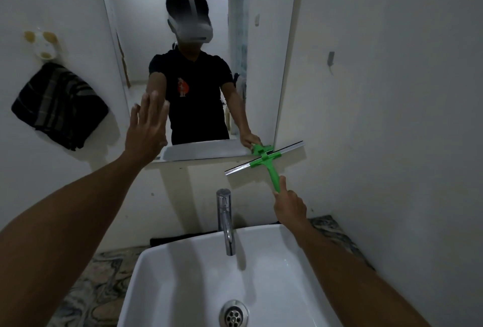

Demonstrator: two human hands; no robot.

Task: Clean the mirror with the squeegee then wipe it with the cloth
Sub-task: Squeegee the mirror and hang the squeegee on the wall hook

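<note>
The right hand (288, 205) is closed around the bottom end of the green handle of a squeegee (265, 160). The thumb is laid along the handle and points up. The squeegee is held up at the lower right corner of the mirror (198, 52). Its long blade is tilted, with the right end higher than the left end. The blade is laid partly over the mirror's bottom right corner and partly over the white wall (392, 91) beside it. Whether the blade is pressed on the glass cannot be told.

The left hand (146, 128) is held up wide open, with the fingers straight and close together. Nothing is held in it. It is seen in front of the lower left part of the mirror. Whether the glass is touched by the palm cannot be told.

A dark striped cloth (58, 107) is hung on the wall to the left of the mirror, well apart from both hands. A small white hook holder (43, 45) is stuck on the wall just above it.

A white sink (162, 287) is seen below, between the two arms. A shiny metal tap (225, 219) is stood at its back edge, and a round drain (234, 315) is seen at its bottom. The sink is set on a patterned surface (99, 274).

In the mirror, a person in a black shirt with a white headset is shown.
</note>
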